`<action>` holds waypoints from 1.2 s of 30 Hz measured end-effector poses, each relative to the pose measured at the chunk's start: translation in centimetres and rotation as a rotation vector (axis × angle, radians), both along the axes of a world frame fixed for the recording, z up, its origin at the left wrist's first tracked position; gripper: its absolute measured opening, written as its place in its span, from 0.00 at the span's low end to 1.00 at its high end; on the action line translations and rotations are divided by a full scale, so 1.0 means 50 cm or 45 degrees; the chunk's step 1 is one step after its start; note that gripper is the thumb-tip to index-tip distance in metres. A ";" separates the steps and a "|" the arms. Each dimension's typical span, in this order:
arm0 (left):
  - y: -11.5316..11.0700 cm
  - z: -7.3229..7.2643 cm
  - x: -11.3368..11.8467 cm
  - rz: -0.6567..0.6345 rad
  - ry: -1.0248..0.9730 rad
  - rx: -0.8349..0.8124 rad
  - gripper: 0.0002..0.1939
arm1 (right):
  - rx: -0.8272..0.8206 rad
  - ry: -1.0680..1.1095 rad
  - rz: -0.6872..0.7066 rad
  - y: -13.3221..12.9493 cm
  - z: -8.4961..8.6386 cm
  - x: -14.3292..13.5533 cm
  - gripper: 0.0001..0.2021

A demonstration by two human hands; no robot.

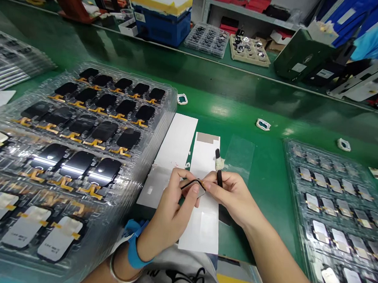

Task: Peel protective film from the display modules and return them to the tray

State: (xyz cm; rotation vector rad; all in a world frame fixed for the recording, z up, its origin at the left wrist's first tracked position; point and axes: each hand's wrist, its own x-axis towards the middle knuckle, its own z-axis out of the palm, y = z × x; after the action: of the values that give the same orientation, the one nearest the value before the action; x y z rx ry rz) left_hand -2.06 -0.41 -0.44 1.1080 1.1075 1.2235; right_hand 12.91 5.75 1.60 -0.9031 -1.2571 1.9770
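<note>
My left hand, with a blue wrist strap and a metal bangle, pinches a small display screen with a dark edge, held tilted above the white strips. My right hand has a slim black pen-like tool lodged in it, pointing up, with pale tape wrapped around it. The right thumb and index finger meet at the screen's right corner; what they pinch there is too small to make out. Beneath both hands lies a white paper strip, and a second white strip is to its left.
Stacked clear trays of black screens with orange flex cables stand on the left. Another clear tray of silver-backed parts is at right. Small white-framed parts dot the green bench. A shelf behind carries a blue box.
</note>
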 end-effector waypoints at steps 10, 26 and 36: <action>-0.005 -0.002 -0.004 -0.062 -0.070 -0.129 0.06 | 0.369 -0.362 -0.184 -0.011 0.000 -0.007 0.14; 0.001 -0.005 0.000 -0.077 0.035 -0.072 0.07 | 0.368 -0.351 -0.143 -0.010 -0.008 -0.003 0.13; 0.008 -0.005 0.002 -0.151 0.567 0.136 0.02 | 0.840 -0.551 -0.914 0.095 -0.019 0.026 0.21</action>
State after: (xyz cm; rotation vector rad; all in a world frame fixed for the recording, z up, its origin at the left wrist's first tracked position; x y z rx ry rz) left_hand -1.99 0.01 -0.69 1.5558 1.2941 0.9749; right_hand 14.20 10.48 0.65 -1.2261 -1.4123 0.7586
